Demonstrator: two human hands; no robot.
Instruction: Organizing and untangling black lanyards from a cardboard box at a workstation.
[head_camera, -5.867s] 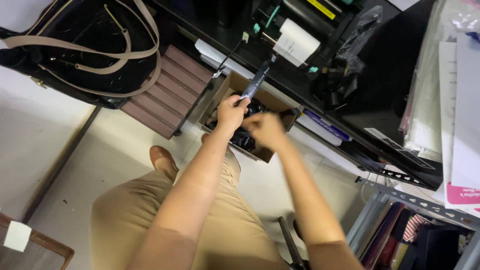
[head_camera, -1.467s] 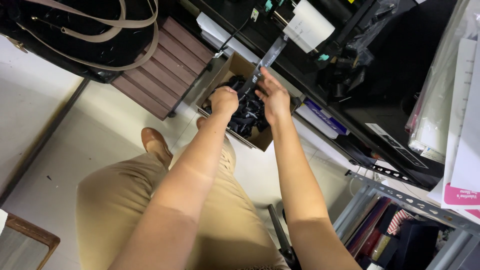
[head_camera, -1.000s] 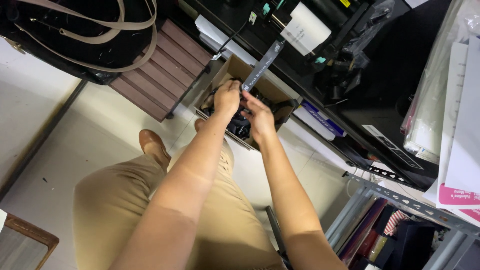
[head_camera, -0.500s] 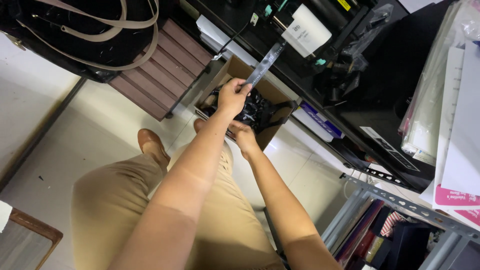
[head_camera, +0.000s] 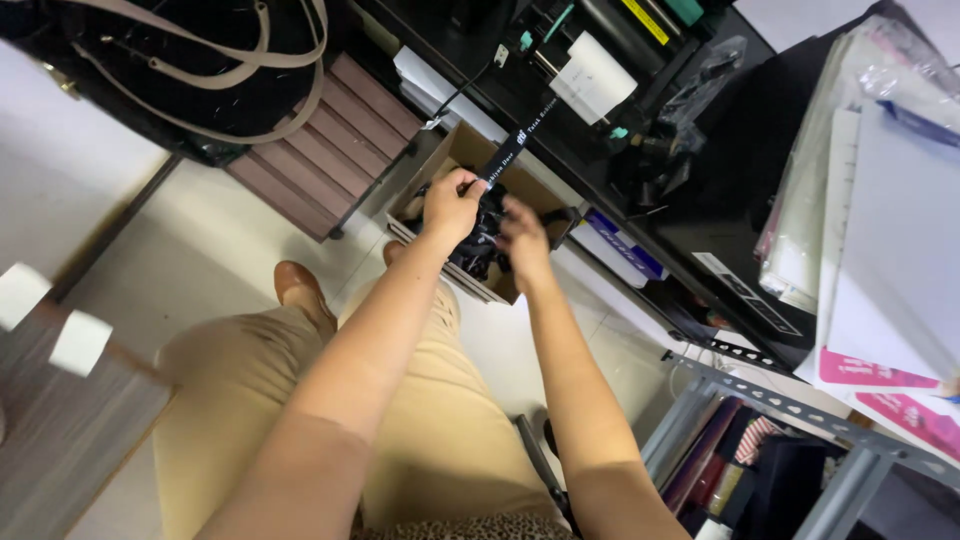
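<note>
Head view, only one given: left hand (head_camera: 452, 203) is closed in a pinch on one end of a black lanyard strap (head_camera: 512, 152) with small white print, strap stretched up and away toward the black desk edge (head_camera: 640, 232). Right hand (head_camera: 521, 236) is motion-blurred, fingers loosely curled, down at the tangle of black straps (head_camera: 478, 248) in the open cardboard box (head_camera: 452, 153) on the pale tiled floor (head_camera: 215, 255); cannot tell whether it grips anything. Step in hand, judged: separating a single strap out of the bundle in the box, mid-pull. The next move would call for the right hand to find the strap's other end or hold the rest down so the pulled one comes free without dragging the tangle, and for keeping the pinch firm on the thin, slippery band. Counts: two hands, both the person's own; one box; one strap pulled clear; straps left in the box too knotted to count. Around: one dark handbag (head_camera: 150, 70) with two tan handles at upper left, one brown slatted stand (head_camera: 320, 150) beside the box, one label printer (head_camera: 590, 60) with one white paper roll on the desk, one stack of clear-sleeved paper (head_camera: 880, 230) on the metal shelf at right, one brown shoe (head_camera: 300, 290) showing beyond the khaki trousers.
</note>
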